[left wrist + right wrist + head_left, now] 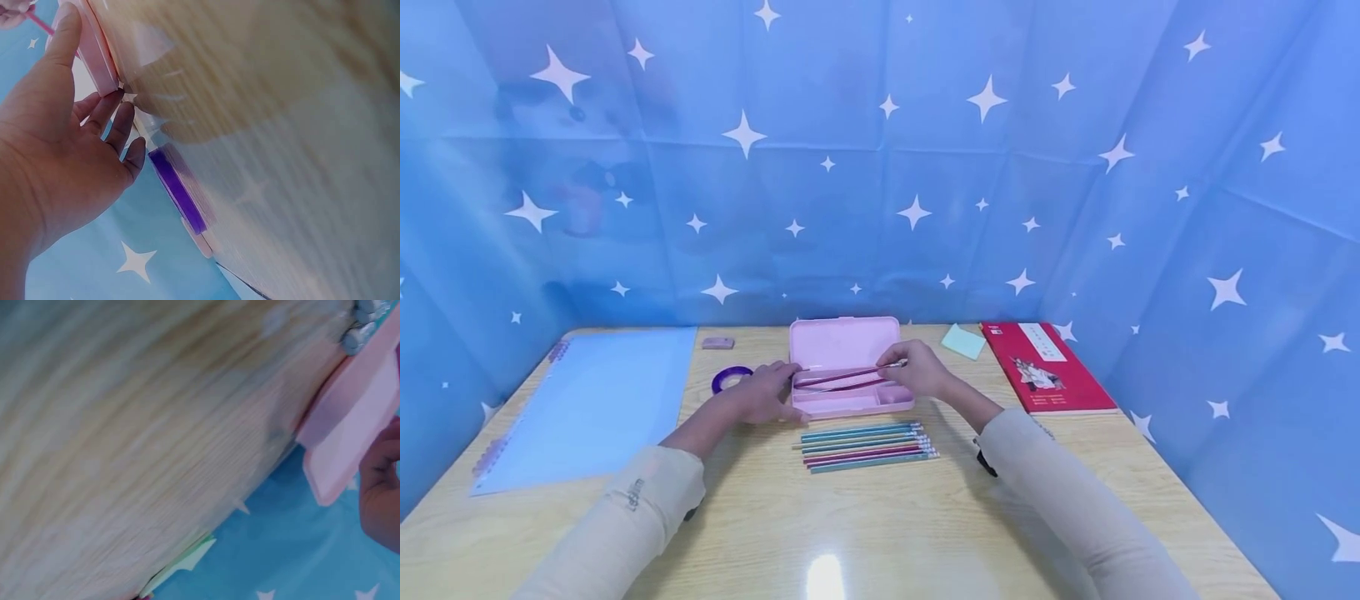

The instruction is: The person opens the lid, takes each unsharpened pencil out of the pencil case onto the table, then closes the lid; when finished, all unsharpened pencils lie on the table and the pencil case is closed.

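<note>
A pink pencil case [844, 340] lies open on the table, its lid tipped back. My left hand [765, 393] holds the case's left end, thumb at the front edge and fingers farther back; in the left wrist view this hand [75, 134] spans the case's end [97, 53]. Over the tray, my right hand [916, 368] pinches a dark red pencil [850, 377] near its eraser end. Another red pencil [859, 386] lies inside the case. In front of it, several pencils [868, 447] in blue-green, tan and red lie side by side, erasers to the right.
Purple tape [730, 379] and a small eraser [718, 342] lie left of the case. A pale blue sheet [602, 400] covers the table's left. Green sticky notes [963, 342] and a red book [1045, 367] lie to the right. A starry blue curtain [850, 183] hangs behind.
</note>
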Demonstrator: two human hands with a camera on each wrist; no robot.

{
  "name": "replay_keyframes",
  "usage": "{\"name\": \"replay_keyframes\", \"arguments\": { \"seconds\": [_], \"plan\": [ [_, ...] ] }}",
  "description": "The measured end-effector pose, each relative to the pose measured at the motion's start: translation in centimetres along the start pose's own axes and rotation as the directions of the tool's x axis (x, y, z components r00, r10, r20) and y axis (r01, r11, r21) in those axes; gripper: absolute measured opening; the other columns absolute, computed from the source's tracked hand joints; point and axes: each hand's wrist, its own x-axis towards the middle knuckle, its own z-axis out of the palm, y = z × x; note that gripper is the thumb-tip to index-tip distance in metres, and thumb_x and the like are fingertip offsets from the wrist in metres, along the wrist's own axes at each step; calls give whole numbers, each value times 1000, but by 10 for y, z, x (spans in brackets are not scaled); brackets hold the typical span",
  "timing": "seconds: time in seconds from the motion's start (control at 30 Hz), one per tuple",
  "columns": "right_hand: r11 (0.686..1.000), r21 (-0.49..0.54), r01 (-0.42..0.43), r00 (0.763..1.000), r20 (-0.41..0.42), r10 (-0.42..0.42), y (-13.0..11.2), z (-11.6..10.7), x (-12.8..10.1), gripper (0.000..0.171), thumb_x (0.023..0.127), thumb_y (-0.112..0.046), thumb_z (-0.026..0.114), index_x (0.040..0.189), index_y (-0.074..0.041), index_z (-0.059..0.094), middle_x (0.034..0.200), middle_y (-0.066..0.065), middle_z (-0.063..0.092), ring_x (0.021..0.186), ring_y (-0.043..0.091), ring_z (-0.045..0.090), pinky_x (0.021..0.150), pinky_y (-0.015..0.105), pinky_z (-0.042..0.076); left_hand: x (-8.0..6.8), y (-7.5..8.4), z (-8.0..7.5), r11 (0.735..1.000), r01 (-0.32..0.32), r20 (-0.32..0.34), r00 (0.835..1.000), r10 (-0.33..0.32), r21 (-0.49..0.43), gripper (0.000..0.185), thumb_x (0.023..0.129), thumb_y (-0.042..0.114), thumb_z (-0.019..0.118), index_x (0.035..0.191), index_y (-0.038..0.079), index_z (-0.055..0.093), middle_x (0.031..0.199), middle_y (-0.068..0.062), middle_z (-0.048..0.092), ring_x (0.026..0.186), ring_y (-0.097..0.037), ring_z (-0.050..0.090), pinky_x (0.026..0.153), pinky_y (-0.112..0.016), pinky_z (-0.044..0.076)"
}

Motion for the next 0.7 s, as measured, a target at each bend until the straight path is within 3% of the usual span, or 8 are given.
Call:
{"name": "replay_keyframes", "arguments": {
  "seconds": [0.17, 0.4, 0.7],
  "plan": [
    [996, 88, -28, 999, -35, 32, -11, 3, -3, 9, 93, -5, 68, 99, -3, 74, 99, 9, 70, 83, 26, 68, 70, 29, 58, 0, 1, 1, 1000, 3, 4, 1000, -3, -3, 105, 79, 60, 75, 156, 7, 26, 160, -21, 24, 146, -46, 19, 115, -63, 22],
    [991, 125, -38, 993, -102, 51, -22, 2, -10, 13, 92, -6, 70, 103, 1, 73, 102, 11, 70, 87, 40, 69, 70, 28, 58, -1, 2, 1, 1000, -2, -4, 1000, 2, -7, 104, 80, 58, 75, 156, 7, 27, 159, -21, 26, 146, -45, 22, 115, -62, 24],
    [990, 139, -17, 984, -172, 41, -31, -5, -27, 13, 91, -9, 72, 102, -2, 74, 99, 7, 71, 82, 39, 68, 69, 28, 58, 0, 1, 0, 1000, 8, 4, 1000, -8, 5, 105, 79, 59, 75, 156, 7, 26, 160, -22, 24, 146, -46, 20, 114, -63, 24]
  ]
}}
